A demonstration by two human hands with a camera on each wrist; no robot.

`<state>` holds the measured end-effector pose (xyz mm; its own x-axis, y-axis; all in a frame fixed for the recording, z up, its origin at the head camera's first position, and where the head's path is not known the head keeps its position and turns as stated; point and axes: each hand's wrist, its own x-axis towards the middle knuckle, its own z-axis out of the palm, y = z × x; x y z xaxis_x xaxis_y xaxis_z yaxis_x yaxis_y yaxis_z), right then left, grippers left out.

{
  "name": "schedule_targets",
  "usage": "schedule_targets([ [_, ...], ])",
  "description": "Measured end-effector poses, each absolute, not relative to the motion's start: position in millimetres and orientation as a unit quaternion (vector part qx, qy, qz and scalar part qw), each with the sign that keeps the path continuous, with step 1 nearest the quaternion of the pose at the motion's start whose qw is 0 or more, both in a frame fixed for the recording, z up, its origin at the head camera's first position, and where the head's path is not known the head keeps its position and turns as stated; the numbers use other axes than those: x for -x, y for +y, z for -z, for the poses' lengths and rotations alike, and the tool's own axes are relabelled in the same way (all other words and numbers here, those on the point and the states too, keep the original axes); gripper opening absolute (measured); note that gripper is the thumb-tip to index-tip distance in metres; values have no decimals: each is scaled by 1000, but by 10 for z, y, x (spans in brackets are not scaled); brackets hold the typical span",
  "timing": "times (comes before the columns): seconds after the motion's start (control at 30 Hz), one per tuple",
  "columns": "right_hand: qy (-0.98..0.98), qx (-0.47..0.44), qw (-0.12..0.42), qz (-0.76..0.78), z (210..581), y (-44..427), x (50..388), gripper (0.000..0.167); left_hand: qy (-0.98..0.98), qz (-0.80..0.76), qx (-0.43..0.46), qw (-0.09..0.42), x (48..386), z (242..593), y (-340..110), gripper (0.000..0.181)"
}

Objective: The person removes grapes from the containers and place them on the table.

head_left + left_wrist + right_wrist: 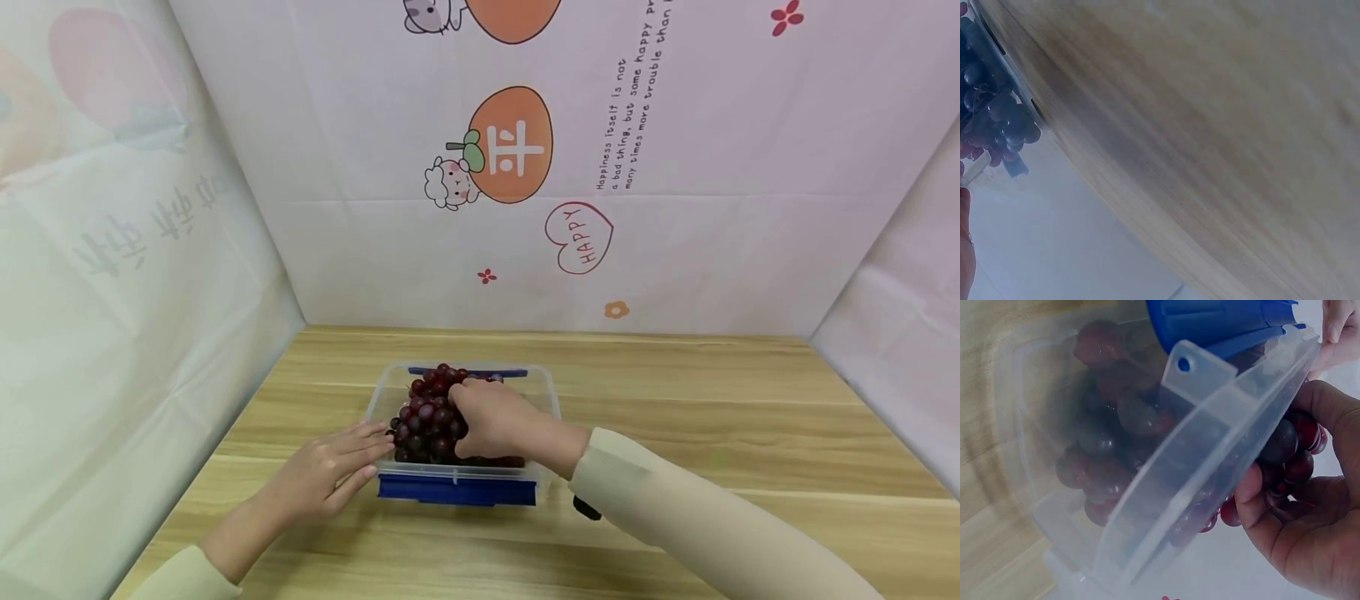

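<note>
A bunch of dark red grapes point(426, 421) lies in a clear plastic container point(455, 472) with blue side latches point(457, 490), seen in the head view. My right hand point(491, 417) reaches inside, thumb and fingers curled round part of the bunch. In the right wrist view the right hand point(1310, 531) grips grapes point(1280, 447) beside the container's wall point(1166, 494). My left hand point(330, 471) rests with straight fingers against the container's left side. Only a strip of the left hand point(965, 244) shows in the left wrist view, near grapes point(1013, 128) behind the clear wall.
The container stands on a wood-grain table point(712, 433). A printed white cloth point(712, 250) hangs behind it, with more cloth at the left point(187, 333) and right sides. A small black object point(587, 508) shows partly under the right sleeve point(660, 500).
</note>
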<state>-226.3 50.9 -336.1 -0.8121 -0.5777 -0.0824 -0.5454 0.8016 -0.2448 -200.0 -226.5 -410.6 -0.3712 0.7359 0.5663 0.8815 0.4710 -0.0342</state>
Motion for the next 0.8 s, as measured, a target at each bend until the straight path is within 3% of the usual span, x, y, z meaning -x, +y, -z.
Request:
schedule_targets([
  [0.1,947,298,73,99,3358,505,2244,48,-819,140,493,257,1989,4097,-2265,42],
  [0.23,948,286,78,115,3373,503,2245,36,-821,138,492,254,1981,4089,-2262,39],
  [0.37,948,279,94,125,3383,511,2252,35,-822,137,491,253,1981,4097,-2263,40],
  [0.8,946,268,92,156,3341,626,2209,60,-826,140,487,245,1975,4092,-2260,41],
])
